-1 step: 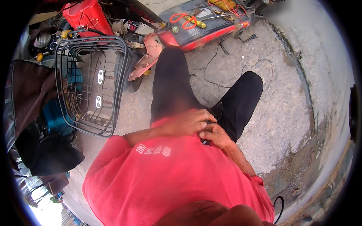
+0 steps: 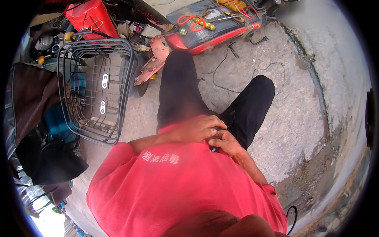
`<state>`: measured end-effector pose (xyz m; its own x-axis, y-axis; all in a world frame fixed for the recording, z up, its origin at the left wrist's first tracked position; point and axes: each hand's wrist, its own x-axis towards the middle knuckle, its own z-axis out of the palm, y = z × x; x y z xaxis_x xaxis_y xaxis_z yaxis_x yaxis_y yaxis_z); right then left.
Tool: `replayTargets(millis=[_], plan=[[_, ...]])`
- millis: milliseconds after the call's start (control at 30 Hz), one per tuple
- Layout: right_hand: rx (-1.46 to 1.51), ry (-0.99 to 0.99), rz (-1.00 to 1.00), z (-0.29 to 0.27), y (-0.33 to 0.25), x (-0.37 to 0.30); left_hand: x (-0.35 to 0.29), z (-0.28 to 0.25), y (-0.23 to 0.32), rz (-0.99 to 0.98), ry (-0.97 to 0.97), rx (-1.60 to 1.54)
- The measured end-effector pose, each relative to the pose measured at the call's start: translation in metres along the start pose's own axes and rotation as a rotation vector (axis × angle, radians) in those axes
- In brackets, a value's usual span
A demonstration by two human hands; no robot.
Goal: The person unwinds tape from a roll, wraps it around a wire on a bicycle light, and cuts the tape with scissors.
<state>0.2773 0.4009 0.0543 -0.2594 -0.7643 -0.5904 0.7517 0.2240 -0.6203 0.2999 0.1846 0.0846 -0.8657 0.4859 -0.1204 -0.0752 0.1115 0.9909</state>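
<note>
Both hands rest together at my waist, against the hem of my red shirt [image 2: 177,173] and my dark trousers [image 2: 179,87]. My left hand [image 2: 201,127] comes in from the left with its fingers curled over toward the right. Meeting it from the right, my right hand [image 2: 228,143] has its fingers bent and its thumb near the left fingertips. Whatever lies between the fingers is hidden; only a small dark patch shows there, and I cannot tell whether it is a held thing or cloth.
A black wire basket [image 2: 96,87] stands at the left, near a red plastic container [image 2: 92,19]. Ahead, a dark and red vehicle panel [image 2: 213,29] bears orange-handled scissors [image 2: 191,21] and several tools. A pink bracket [image 2: 154,59] and a thin cable [image 2: 221,75] lie close by. Dark bags crowd the left.
</note>
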Motion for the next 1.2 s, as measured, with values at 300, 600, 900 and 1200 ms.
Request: replayTargets(millis=[300, 600, 900, 1200], plan=[[0.044, 0.032, -0.036, 0.005, 0.004, 0.002, 0.007, -0.005, 0.003, 0.111, -0.059, 0.164], [-0.101, 0.000, -0.070, -0.006, 0.009, 0.005, 0.002, -0.006, 0.001, 0.061, -0.044, 0.021], [-0.265, 0.057, 0.044, -0.007, 0.006, 0.003, 0.001, -0.007, 0.005, 0.121, -0.031, 0.105], [-0.200, 0.174, -0.257, 0.000, 0.015, 0.016, 0.005, -0.001, -0.003, 0.174, -0.067, 0.253]])
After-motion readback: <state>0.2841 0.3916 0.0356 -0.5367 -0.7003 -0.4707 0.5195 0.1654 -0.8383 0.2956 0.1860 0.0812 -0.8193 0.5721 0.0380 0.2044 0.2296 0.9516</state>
